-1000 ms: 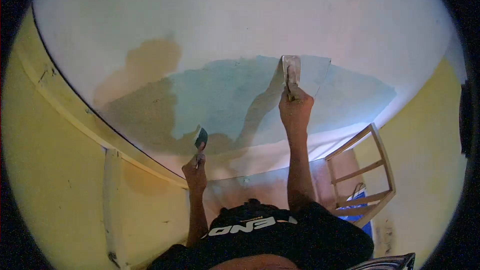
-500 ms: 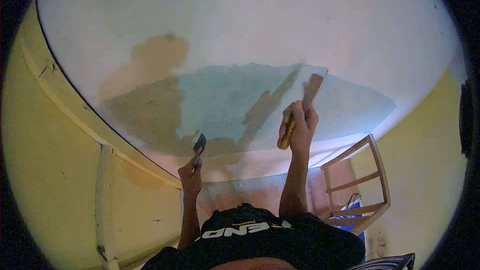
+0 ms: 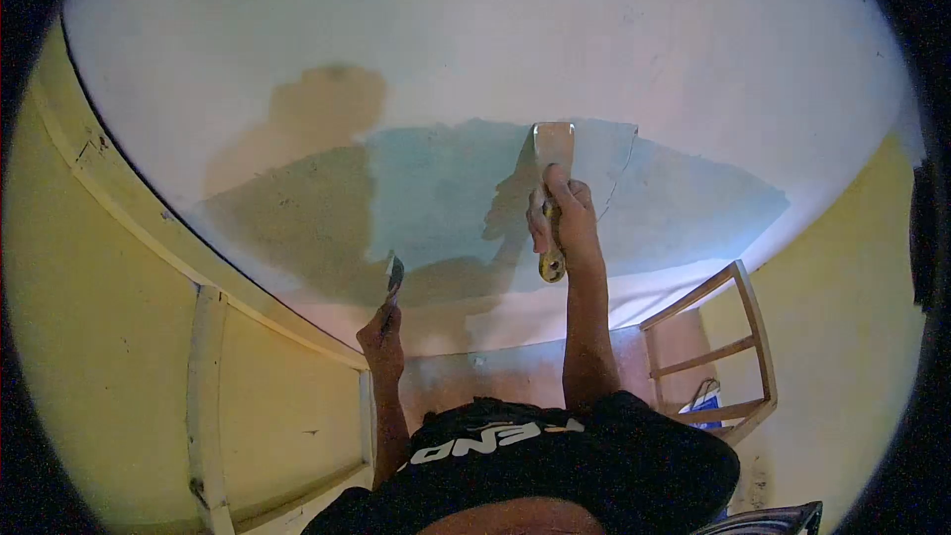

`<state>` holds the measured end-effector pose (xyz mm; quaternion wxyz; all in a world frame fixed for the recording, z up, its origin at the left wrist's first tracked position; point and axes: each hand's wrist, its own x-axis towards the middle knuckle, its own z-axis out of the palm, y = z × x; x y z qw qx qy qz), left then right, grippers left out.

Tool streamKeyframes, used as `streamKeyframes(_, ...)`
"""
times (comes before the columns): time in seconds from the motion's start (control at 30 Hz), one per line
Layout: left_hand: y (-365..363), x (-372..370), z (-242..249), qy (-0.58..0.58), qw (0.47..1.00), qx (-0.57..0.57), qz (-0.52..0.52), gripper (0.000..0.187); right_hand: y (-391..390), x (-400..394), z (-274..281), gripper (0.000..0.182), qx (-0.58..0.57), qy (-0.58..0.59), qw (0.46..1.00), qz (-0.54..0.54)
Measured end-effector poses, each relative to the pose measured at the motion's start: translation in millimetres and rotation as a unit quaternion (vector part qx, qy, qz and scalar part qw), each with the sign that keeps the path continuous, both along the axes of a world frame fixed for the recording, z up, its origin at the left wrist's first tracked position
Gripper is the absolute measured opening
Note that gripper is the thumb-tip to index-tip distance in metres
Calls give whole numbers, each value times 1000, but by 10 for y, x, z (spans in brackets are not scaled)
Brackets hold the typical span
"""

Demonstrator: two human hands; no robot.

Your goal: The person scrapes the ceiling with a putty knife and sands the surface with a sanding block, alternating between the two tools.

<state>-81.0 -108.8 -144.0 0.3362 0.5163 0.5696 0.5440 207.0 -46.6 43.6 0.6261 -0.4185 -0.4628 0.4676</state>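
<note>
My right hand (image 3: 567, 213) grips a putty knife (image 3: 553, 145) with a yellow and dark handle, its wide blade lying against the white surface (image 3: 495, 30) overhead. The blade's far edge reaches the upper border of a grey-green patch (image 3: 446, 188). Right of the blade, a thin dark crooked line runs down through the patch. Lower on the left, my left hand (image 3: 381, 335) is closed around a second, dark-bladed scraper (image 3: 395, 275), held up with some pale material along its edge. Shadows of my head and arms fall across the patch.
Yellow walls (image 3: 287, 376) stand on both sides, with a pale trim along the left. A wooden frame with crossbars (image 3: 761, 347) rises at the right, close to my right arm. A blue and white object (image 3: 705, 406) shows behind it.
My right hand has moved left, and its putty knife has turned so the blade lies on the patch. The left hand's scraper has tilted more upright.
</note>
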Motion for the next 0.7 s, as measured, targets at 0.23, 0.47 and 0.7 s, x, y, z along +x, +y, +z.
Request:
streamKeyframes(0.23,17,97,28,-52,996,74,10,29,-32,-50,70,49,9,27,999,23)
streamKeyframes(0.47,-57,49,-46,-54,997,48,20,25,-73,-65,89,48,-3,27,999,31)
streamKeyframes(0.7,-209,64,-38,-90,995,51,15,23,-59,-108,89,46,3,44,998,34)
